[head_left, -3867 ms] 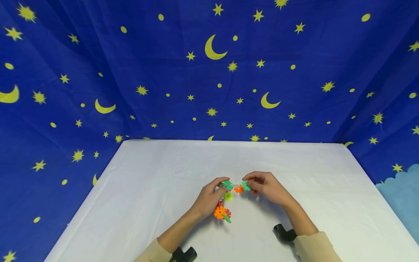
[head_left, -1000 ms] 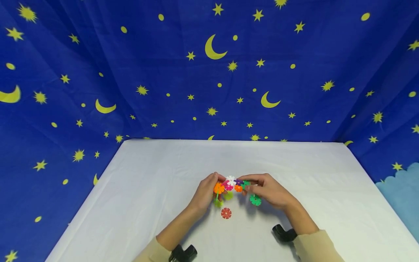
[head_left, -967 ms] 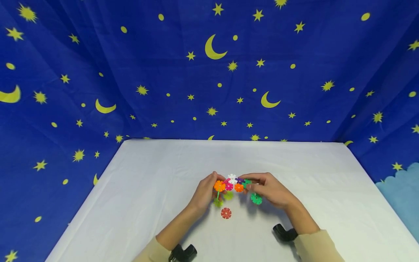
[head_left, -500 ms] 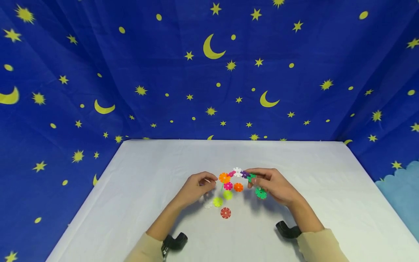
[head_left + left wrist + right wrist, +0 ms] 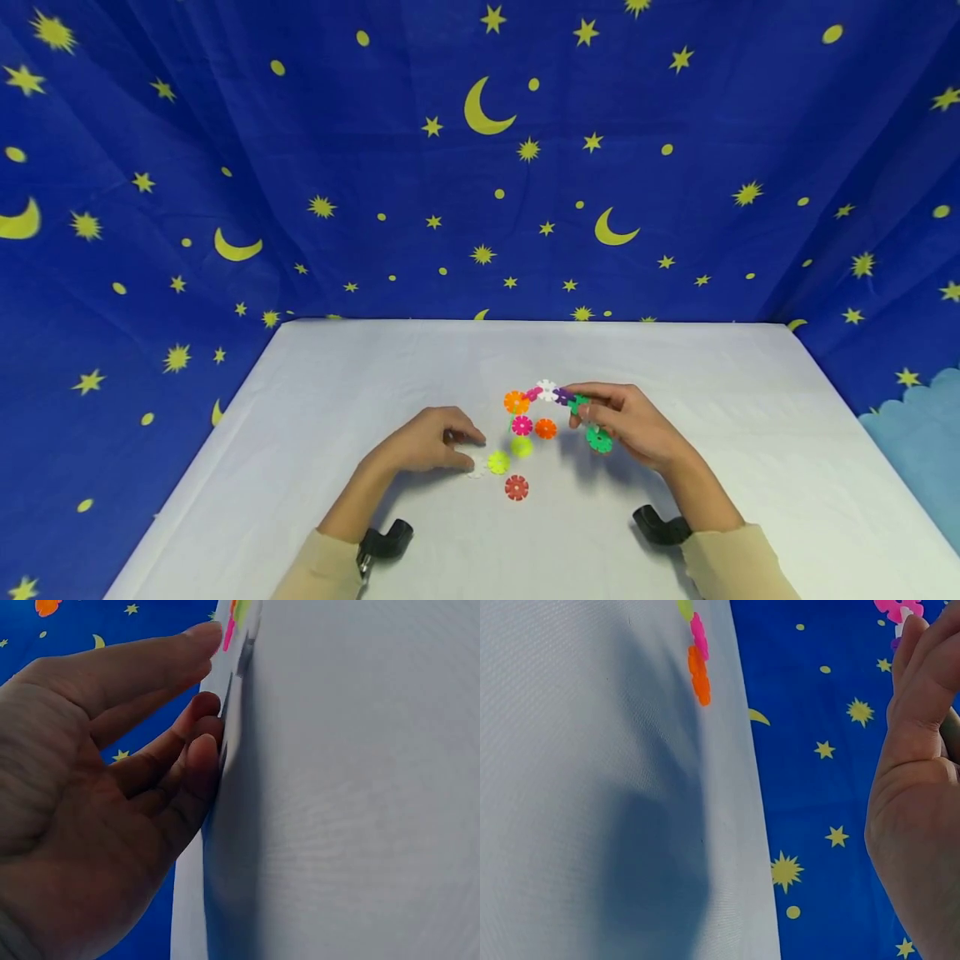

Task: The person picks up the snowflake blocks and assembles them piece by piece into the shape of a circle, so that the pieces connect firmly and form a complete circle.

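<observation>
My right hand [image 5: 633, 425] pinches a chain of linked snowflake discs above the table by a green disc [image 5: 578, 405]. From there the chain runs left through a purple disc [image 5: 562, 397], a white disc [image 5: 547, 390] and a pink disc [image 5: 533, 393] to an orange disc [image 5: 517, 402]. Another green disc [image 5: 599, 438] hangs below my right fingers. My left hand [image 5: 423, 440] is low over the table, thumb and fingers apart, beside a loose white disc [image 5: 476, 470]. In the left wrist view, nothing shows gripped between its fingers [image 5: 202, 761].
Loose discs lie on the white table [image 5: 360, 367] between the hands: pink [image 5: 522, 426], orange [image 5: 546, 429], two yellow-green ones, the nearer yellow-green disc [image 5: 498, 462] by the white one, and a red disc [image 5: 517, 487] closest to me. A blue starry curtain [image 5: 420, 175] encloses the table.
My left hand has let go of the chain and moved left and down to the loose white disc. The right hand has risen slightly rightward, still holding the chain.
</observation>
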{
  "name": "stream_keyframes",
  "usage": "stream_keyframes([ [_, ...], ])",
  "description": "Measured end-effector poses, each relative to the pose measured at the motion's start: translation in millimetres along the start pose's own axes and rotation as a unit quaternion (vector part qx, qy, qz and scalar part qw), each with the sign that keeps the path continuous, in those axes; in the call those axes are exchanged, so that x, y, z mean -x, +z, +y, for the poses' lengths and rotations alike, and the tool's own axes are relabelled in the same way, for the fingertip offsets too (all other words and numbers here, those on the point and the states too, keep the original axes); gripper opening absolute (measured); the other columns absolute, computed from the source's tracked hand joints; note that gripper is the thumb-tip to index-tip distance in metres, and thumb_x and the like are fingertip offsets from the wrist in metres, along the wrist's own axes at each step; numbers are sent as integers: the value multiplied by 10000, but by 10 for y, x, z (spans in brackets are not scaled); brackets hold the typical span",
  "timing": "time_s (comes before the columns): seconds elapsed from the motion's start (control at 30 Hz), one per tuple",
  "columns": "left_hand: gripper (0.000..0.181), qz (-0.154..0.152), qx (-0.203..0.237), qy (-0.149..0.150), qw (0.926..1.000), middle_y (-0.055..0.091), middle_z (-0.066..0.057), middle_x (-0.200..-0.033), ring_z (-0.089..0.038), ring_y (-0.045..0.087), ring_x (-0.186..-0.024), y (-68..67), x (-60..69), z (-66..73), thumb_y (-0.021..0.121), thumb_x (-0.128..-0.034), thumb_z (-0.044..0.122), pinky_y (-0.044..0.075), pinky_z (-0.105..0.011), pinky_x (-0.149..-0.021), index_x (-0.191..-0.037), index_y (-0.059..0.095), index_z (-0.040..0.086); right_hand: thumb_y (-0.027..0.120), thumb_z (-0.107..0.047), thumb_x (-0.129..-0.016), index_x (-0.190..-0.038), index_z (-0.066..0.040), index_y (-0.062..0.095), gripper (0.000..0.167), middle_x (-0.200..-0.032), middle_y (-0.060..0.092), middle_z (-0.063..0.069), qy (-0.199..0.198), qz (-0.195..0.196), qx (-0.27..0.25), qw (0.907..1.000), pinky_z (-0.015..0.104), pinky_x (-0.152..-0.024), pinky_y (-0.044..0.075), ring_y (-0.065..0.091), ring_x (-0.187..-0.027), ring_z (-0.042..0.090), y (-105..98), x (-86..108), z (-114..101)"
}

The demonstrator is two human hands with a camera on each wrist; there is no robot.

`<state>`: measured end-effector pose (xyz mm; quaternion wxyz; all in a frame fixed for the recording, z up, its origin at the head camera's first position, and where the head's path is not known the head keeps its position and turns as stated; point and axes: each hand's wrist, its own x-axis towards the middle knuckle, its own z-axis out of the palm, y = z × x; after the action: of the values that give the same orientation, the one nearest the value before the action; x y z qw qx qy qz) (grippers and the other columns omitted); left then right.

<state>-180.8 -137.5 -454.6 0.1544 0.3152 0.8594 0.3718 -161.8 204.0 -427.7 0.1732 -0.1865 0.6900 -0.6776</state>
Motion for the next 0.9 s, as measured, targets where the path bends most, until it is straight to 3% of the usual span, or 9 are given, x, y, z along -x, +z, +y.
stream_keyframes([
  [0.5, 219, -289, -665, 86, 9973, 570, 86, -908, -125, 529, -843, 53, -10, 44, 851, -733, 198, 454, -256, -765, -877, 689, 231, 582, -133, -953, -1328, 37, 498, 420, -991, 619, 264, 285, 289, 99, 9991, 243, -540, 399, 549, -744, 189, 17, -19, 17],
  [0.67, 241, -295, -496, 6, 9983, 575, 34, -825, -139, 533, -768, 55, -15, 50, 837, -747, 162, 463, -255, -698, -881, 639, 187, 559, -52, -915, -1438, 5, 364, 560, -962, 576, 255, 375, 251, 240, 9987, 263, -546, 449, 554, -772, 209, 24, -6, 18],
  [0.77, 241, -263, -281, -113, 9992, 584, 17, -796, -118, 533, -731, 62, -16, 47, 826, -757, 140, 474, -258, -673, -896, 631, 164, 549, -16, -896, -1469, -83, 335, 615, -901, 572, 210, 449, 189, 138, 9987, 291, -517, 482, 551, -688, 211, 41, -11, 28],
  [0.9, 241, -185, -163, -246, 9994, 578, 35, -765, -93, 533, -708, 76, -21, 41, 823, -761, 138, 482, -265, -663, -910, 634, 160, 557, -98, -941, -1417, -112, 368, 513, -814, 541, 216, 596, 406, 81, 9974, 319, -487, 499, 526, -592, 218, 64, -45, 45],
])
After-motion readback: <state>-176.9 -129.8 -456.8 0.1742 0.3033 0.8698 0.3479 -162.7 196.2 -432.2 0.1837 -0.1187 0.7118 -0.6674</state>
